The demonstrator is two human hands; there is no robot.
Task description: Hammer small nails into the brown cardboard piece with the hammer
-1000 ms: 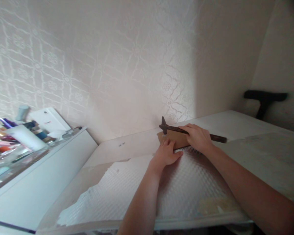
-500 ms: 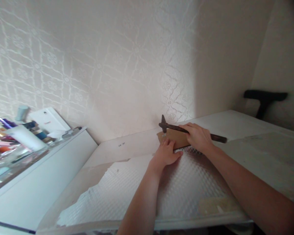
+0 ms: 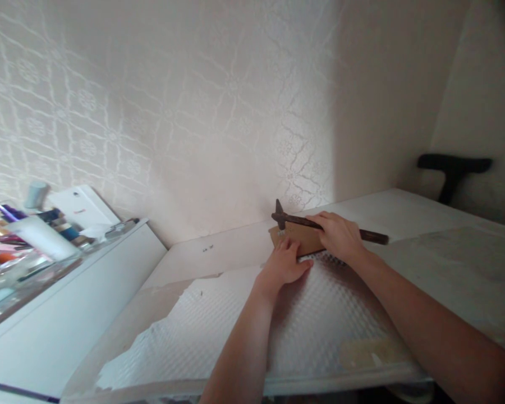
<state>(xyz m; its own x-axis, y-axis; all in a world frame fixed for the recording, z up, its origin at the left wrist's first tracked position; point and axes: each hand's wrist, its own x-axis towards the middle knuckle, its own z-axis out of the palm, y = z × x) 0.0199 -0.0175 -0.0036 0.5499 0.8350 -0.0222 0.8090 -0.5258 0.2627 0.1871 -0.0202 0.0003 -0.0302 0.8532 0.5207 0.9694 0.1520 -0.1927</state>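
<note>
- Right hand is clenching the dark handle of a hammer, whose head is sitting just above a small nail at the far end of a brown cardboard piece.
- Left hand is resting beside the right one, fingers pinching or steadying the nail against the cardboard; whether they are truly gripping it is too small to tell.
- Under both hands a white textured sheet is lying on the tabletop, the cardboard sitting at its far edge near the wall.
- Judging from this, the nail-setting step is in hand; the next move is calling for a short, square tap with the left fingers kept out from under the head.
- Far to the left of the hands a shelf is carrying bottles and clutter.
</note>
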